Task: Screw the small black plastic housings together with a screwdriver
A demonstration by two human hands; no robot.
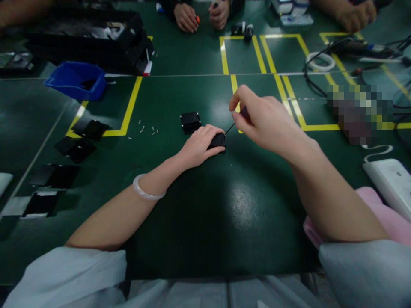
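My left hand (201,146) is closed around a small black box (217,141) and holds it on the green table (192,222). In my right hand (257,117) is a thin screwdriver (230,128), its handle mostly hidden by the curled fingers. The tip of its shaft meets the upper right corner of the black box. Just beyond my left hand sits another black box (190,120) with small bright screws at its corners. Several loose screws (143,128) lie on the table to the left of it.
At the left are a blue bin (77,80), black trays (86,36) and several black parts (62,175). Another person's hands (186,18) are across the table. Cables (316,64), a white power strip (390,182) and pink cloth (372,214) lie at the right.
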